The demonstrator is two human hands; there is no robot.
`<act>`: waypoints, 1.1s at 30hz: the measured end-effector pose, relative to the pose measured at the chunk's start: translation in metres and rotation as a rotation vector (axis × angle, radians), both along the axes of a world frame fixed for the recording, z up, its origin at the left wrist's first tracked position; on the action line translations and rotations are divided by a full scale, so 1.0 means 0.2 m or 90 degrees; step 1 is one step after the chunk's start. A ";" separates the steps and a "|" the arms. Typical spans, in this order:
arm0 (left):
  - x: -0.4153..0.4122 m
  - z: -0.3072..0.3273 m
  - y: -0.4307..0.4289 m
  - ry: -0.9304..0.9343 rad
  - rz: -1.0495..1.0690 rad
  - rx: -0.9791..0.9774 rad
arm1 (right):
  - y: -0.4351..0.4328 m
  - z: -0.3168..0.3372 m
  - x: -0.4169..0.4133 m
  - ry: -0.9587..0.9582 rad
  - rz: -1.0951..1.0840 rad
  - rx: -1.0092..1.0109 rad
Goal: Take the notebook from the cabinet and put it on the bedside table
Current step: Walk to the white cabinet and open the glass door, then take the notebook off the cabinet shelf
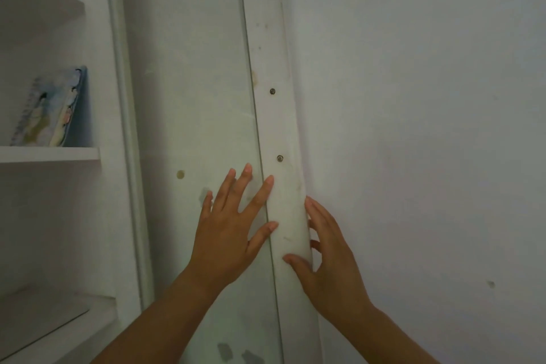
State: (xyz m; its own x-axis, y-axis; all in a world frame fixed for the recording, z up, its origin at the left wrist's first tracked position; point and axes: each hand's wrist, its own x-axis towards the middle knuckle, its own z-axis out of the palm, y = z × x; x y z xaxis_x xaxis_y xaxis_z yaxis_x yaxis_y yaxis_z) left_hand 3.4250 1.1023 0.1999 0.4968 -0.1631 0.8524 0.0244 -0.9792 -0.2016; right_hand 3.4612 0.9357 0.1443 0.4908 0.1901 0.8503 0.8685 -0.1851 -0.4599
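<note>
Person's left hand [227, 227] pressing flat on the glass cabinet door [192, 83], fingers spread, right hand [331, 257] gripping the door's white edge strip [283, 127], thumb in front, fingers curling behind, illustrated notebook [50, 109] leaning upright on a white shelf [50, 154] far left, well apart from both hands.

Under the left hand [227, 224] the door panel [192, 97] looked like glossy glass, smudged and spotted. Between both hands the white door edge [288, 216] was matt paint, scuffed, with two dull metal screws [280, 158] above them. Right of the right hand [331, 257] the wall [413, 97] was matt painted plaster.
</note>
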 end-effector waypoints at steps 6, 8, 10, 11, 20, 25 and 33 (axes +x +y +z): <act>-0.13 0.06 0.00 0.037 -0.039 0.000 | -0.03 0.12 -0.04 -0.010 0.034 0.088; -0.17 0.08 0.01 0.045 -0.036 0.006 | -0.02 0.16 -0.06 -0.016 0.032 0.102; -0.20 0.08 0.04 0.056 -0.025 -0.012 | -0.01 0.19 -0.08 -0.043 0.004 0.101; -0.22 0.08 0.06 0.062 -0.014 -0.020 | 0.00 0.21 -0.10 -0.060 -0.007 0.104; -0.52 0.17 0.28 0.072 0.026 -0.049 | 0.28 0.28 -0.22 -0.080 0.152 0.064; -0.74 0.27 0.51 0.063 0.086 -0.048 | 0.58 0.36 -0.30 -0.069 0.240 0.045; -1.02 0.54 0.80 0.017 0.208 0.031 | 1.03 0.60 -0.43 -0.097 0.318 0.058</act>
